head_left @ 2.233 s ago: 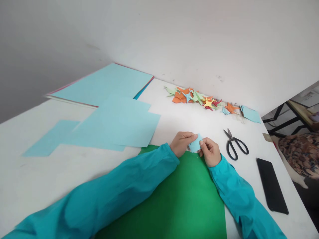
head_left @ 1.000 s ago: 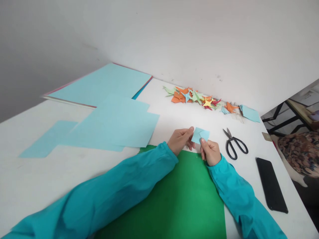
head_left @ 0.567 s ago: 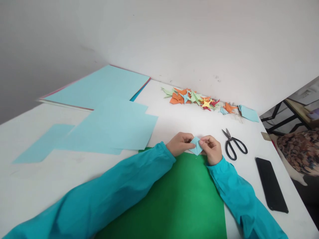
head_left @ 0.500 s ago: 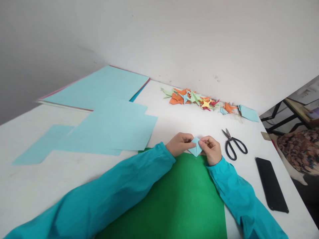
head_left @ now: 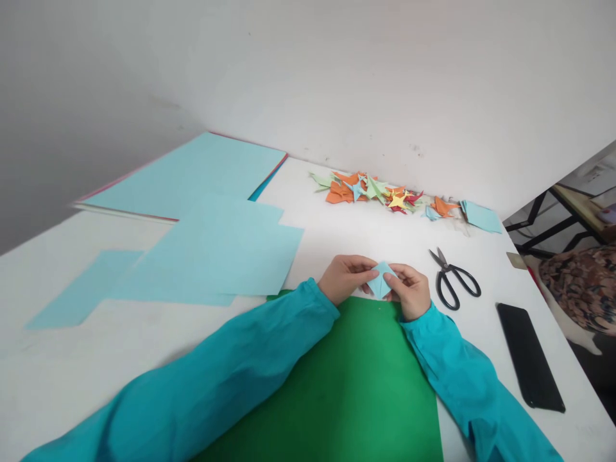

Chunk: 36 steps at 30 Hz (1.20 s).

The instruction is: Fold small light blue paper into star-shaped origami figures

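Observation:
A small light-blue folded paper (head_left: 380,286), diamond-shaped with a crease down its middle, is held up between both hands. My left hand (head_left: 345,278) pinches its left side, thumb in front and fingers behind. On the opposite side my right hand (head_left: 410,290) grips it the same way, its thumb lying over the front face. Both hands are above the far edge of a green sheet (head_left: 356,372). Part of the paper is hidden by the thumbs, and the fingertips behind it do not show.
Black-handled scissors (head_left: 451,277) lie right of my right hand, with a black phone (head_left: 529,356) nearer. Folded paper figures (head_left: 368,187) line the wall beside a stack of blue squares (head_left: 481,216). Large blue sheets (head_left: 216,250) spread over the left of the white table (head_left: 120,359).
The right thumb has shifted slightly on the folded paper, and its crease now shows more clearly. Both hands stay nearly in place. The whole view has tilted a little.

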Motion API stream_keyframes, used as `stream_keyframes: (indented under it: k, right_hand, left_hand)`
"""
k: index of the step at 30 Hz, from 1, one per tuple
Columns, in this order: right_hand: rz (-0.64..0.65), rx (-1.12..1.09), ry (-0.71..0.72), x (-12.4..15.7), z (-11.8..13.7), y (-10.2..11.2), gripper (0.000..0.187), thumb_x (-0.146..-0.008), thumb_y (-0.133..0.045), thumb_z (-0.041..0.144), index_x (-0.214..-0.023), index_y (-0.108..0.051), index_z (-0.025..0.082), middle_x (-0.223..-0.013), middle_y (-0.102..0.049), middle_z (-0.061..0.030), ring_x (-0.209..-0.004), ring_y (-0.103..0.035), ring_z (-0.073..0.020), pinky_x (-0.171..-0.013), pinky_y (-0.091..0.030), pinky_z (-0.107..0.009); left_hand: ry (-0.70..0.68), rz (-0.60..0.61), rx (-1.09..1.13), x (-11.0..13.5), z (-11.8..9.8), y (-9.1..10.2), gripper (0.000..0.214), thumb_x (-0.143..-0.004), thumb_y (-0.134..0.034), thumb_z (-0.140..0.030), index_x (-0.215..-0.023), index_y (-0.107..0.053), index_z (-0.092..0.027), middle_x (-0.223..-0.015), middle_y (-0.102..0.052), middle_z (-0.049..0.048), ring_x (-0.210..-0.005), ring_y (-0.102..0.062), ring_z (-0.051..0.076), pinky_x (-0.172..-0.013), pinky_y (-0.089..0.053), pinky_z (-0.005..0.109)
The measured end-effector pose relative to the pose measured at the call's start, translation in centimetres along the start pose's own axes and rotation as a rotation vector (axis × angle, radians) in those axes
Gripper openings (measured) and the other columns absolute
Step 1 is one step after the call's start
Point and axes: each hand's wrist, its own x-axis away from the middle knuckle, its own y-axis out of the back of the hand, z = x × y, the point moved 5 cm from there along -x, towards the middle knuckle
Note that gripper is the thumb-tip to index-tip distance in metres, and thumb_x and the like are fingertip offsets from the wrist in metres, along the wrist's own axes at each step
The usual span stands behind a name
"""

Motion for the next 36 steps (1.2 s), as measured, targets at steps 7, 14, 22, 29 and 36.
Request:
stream_keyframes:
  k: [7,14,22,29,36]
  right_hand:
    - [-0.047,-0.096,-0.038,-0.1,-0.4,0.2,0.023,-0.056,-0.073,0.025,-0.077,-0.069,0.017,-0.053,-0.064,0.0015,-0.035,-0.052,-0.0092,-0.033,-0.042,-0.021]
    - [-0.071,-0.136,-0.087,-0.4,-0.4,0.3,0.014,-0.053,-0.073,0.02,-0.066,-0.071,0.016,-0.048,-0.064,0.0001,-0.029,-0.048,-0.0086,-0.028,-0.038,-0.02]
    - [-0.064,-0.111,-0.051,-0.2,0.0,0.2,0.012,-0.055,-0.072,0.021,-0.067,-0.071,0.018,-0.042,-0.061,0.0018,-0.03,-0.049,-0.0086,-0.028,-0.036,-0.017]
    - [-0.092,-0.078,-0.024,-0.4,-0.2,0.6,0.01,-0.056,-0.072,0.021,-0.065,-0.071,0.019,-0.045,-0.062,0.0016,-0.031,-0.05,-0.0085,-0.03,-0.036,-0.017]
    - [-0.11,-0.079,0.001,-0.4,-0.2,0.6,0.01,-0.055,-0.072,0.021,-0.064,-0.071,0.018,-0.042,-0.06,0.0022,-0.03,-0.048,-0.0084,-0.03,-0.035,-0.018]
  left_hand:
    - [0.008,-0.057,0.061,0.0,0.4,0.4,0.025,-0.054,-0.072,-0.022,-0.075,-0.069,-0.008,-0.06,-0.065,0.0032,-0.049,-0.057,0.013,-0.04,-0.049,0.023]
    - [-0.001,-0.006,0.072,-0.2,0.6,0.4,0.019,-0.057,-0.071,-0.022,-0.072,-0.069,-0.009,-0.058,-0.063,0.0024,-0.047,-0.057,0.012,-0.042,-0.049,0.024]
    - [0.039,-0.024,0.132,-0.2,0.6,0.5,0.019,-0.053,-0.073,-0.02,-0.069,-0.07,-0.01,-0.057,-0.062,0.0029,-0.049,-0.058,0.014,-0.041,-0.048,0.025]
    - [0.043,-0.018,0.16,0.0,0.6,0.5,0.024,-0.057,-0.066,-0.018,-0.08,-0.067,-0.009,-0.059,-0.063,0.0027,-0.044,-0.057,0.012,-0.042,-0.048,0.026]
    - [0.038,0.138,-0.002,0.5,-0.3,-0.6,0.017,-0.063,-0.061,-0.021,-0.075,-0.06,-0.009,-0.053,-0.06,0.0015,-0.046,-0.057,0.012,-0.044,-0.047,0.023]
